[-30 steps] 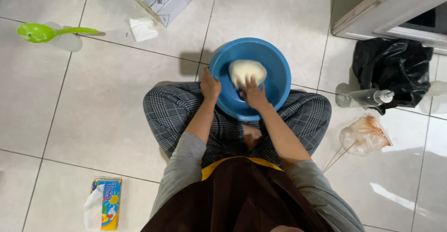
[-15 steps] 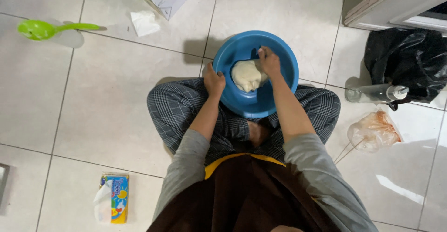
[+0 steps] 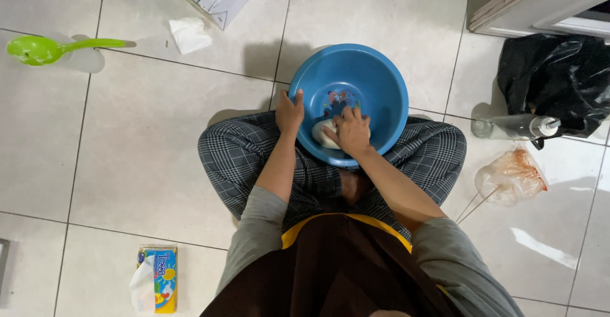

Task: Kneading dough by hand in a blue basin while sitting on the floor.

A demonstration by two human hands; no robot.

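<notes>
Dough (image 3: 324,134) against basin (image 3: 381,82) wall

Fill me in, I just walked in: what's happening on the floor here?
A person sits cross-legged on the tiled floor with a blue basin in front of their legs. The left hand grips the basin's near rim while the right hand presses down on a pale lump of dough inside it. A green ladle lies off to the side.
</notes>
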